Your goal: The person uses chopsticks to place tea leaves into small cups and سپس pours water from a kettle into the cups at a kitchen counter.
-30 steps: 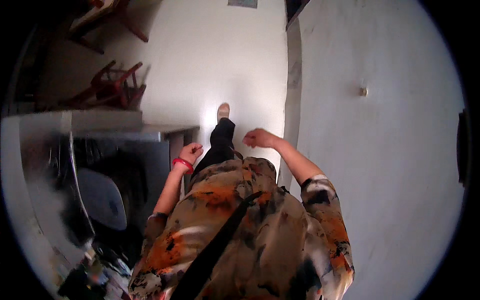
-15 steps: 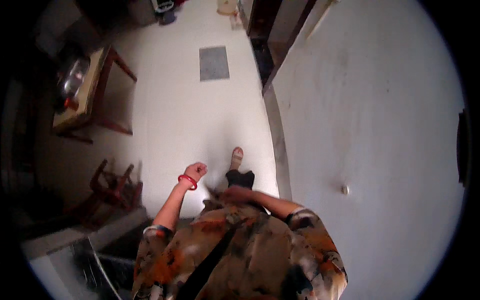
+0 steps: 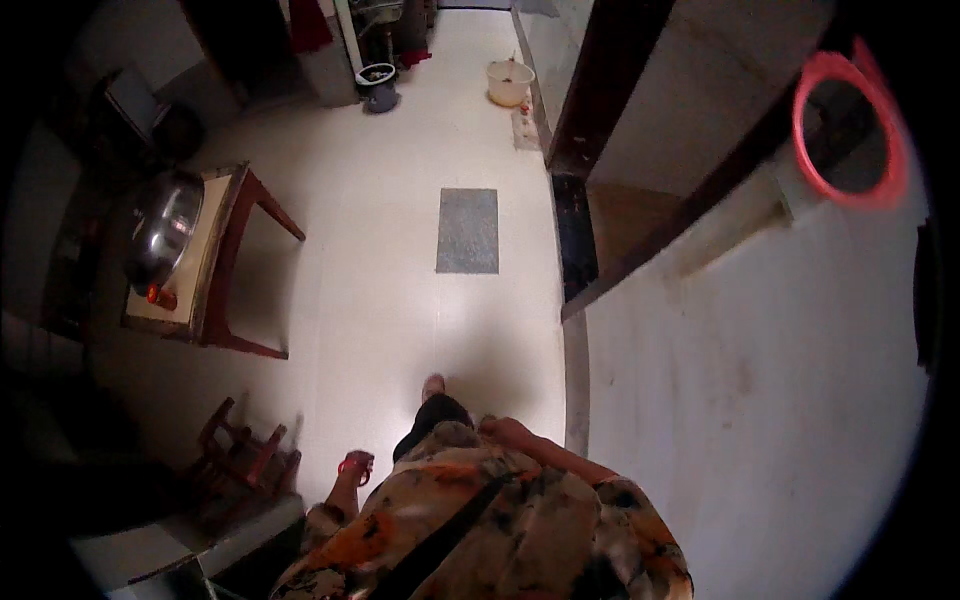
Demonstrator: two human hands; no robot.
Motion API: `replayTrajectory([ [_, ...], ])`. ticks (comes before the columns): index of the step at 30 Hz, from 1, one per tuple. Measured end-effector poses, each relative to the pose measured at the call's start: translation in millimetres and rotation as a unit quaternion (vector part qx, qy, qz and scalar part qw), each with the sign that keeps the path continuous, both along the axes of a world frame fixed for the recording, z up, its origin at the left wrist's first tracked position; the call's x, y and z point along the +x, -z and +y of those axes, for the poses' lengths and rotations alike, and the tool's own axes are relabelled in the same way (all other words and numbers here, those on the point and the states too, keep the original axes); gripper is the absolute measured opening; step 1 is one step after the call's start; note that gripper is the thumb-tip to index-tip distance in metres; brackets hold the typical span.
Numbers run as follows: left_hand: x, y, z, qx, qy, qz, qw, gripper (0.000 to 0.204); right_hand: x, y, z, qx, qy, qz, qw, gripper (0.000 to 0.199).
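My left hand point(image 3: 360, 460) hangs low at my left side, with a red bangle point(image 3: 347, 466) at its wrist. Its fingers look curled in, and I see nothing held in them. Ahead of my body is my right hand point(image 3: 500, 430), near the dark trouser leg; it is small and blurred, so its fingers cannot be made out. Neither hand touches any object I can see. One foot in a sandal point(image 3: 433, 386) shows on the pale floor beyond my patterned top point(image 3: 450, 500).
A table point(image 3: 222, 270) at left bears a large metal bowl point(image 3: 165, 230) and a small red-topped jar point(image 3: 160, 297). Nearer lies a dark red stool point(image 3: 245, 450). A grey mat point(image 3: 468, 230), dark bucket point(image 3: 377, 88) and pale basin point(image 3: 509, 84) are ahead. A pink-framed mirror point(image 3: 895, 180) hangs right, beside a doorway.
The view has moved forward along the floor, and the mat, table and stool sit lower in it. My left hand has dropped back toward my side. The pink-framed mirror has come into view.
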State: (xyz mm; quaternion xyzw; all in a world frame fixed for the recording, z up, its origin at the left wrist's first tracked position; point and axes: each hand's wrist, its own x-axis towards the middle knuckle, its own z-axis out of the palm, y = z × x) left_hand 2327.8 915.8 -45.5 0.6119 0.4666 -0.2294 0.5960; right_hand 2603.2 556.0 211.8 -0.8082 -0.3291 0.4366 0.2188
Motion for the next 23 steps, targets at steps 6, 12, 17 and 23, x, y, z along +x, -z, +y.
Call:
replayTrajectory([
  [6, 53, 6, 58, -0.174, -0.122, 0.0, 0.977, 0.021, 138, 2, 48, -0.021, 0.084, -0.021, 0.996, 0.033],
  [12, 306, 1, 153, 0.092, 0.243, -0.046, 0.964, 0.024, 283, -106, 101, 0.239, 0.163, -0.417, 0.862, 0.027],
  [17, 593, -30, 201, 0.365, 0.525, -0.103, 0.762, 0.025, 388, -259, 122, 0.33, 0.159, -0.587, 0.722, 0.031],
  [23, 852, -115, 46, 0.242, 0.439, -0.229, 0.834, 0.032, 526, -356, 134, 0.333, 0.123, -0.787, 0.505, 0.031],
])
